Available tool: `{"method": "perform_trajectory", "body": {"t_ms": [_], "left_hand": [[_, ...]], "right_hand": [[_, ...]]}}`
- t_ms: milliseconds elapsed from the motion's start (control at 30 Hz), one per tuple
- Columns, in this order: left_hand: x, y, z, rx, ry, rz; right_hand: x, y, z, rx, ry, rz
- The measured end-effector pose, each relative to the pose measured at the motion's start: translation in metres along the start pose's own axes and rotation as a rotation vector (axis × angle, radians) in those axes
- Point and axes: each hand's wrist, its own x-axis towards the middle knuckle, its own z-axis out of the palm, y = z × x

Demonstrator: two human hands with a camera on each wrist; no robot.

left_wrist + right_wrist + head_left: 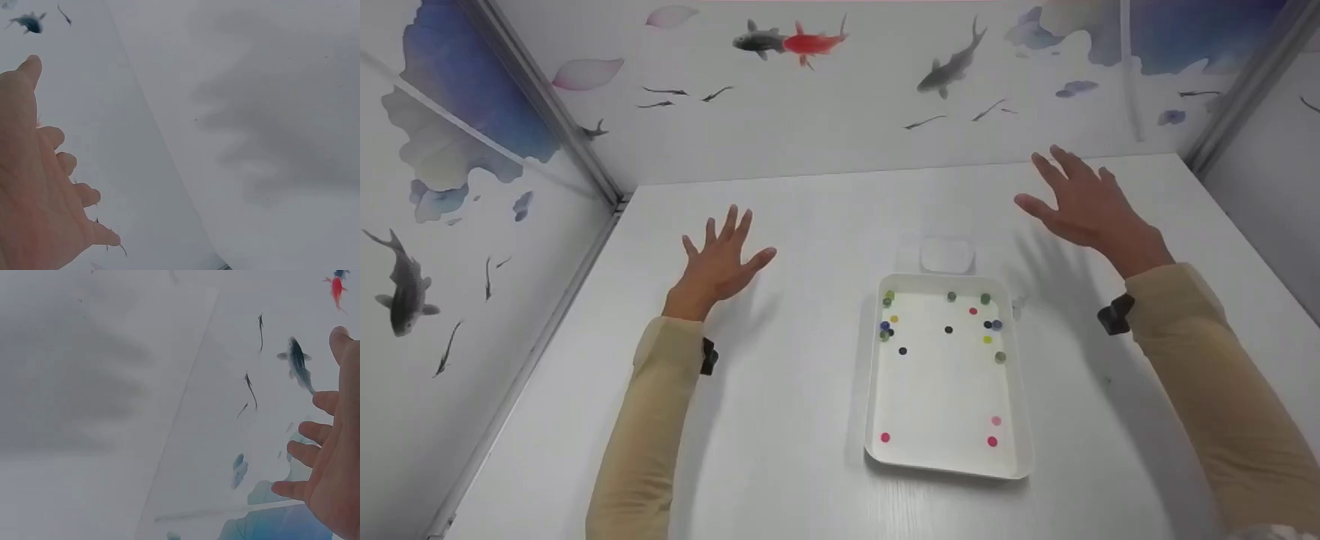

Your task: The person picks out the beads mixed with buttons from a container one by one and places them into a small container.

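My left hand (714, 268) is held over the left part of the white table, fingers spread and nothing in it. Over the far right of the table is my right hand (1091, 204), its fingers also spread and holding nothing. Both palms show bare in the wrist views, with the left hand (42, 185) and the right hand (332, 450) at the frame edges. Between the forearms sits a white rectangular tray (937, 469). Several small coloured balls lie in it, among them a black ball (949, 330), a yellow ball (988, 340) and a pink-red ball (885, 437).
Just behind the tray stands a small clear container (947, 255). A small transparent piece (1018, 305) lies by the tray's right side. White panels printed with fish, such as the back panel (840, 127), border the table at the back and sides.
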Motion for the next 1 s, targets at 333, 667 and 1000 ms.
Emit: {"method": "perform_trajectory", "body": {"t_ms": [333, 667, 1000], "left_hand": [[-0.021, 0.011, 0.021, -0.068, -0.04, 0.05], [-0.044, 0.03, 0.028, -0.223, -0.078, 0.099], [-0.065, 0.053, 0.034, -0.303, -0.08, 0.147]], "right_hand": [[-0.017, -0.02, 0.016, 0.052, 0.077, -0.051], [-0.031, -0.046, 0.027, 0.143, 0.146, -0.132], [-0.043, -0.073, 0.031, 0.179, 0.143, -0.184]]}}
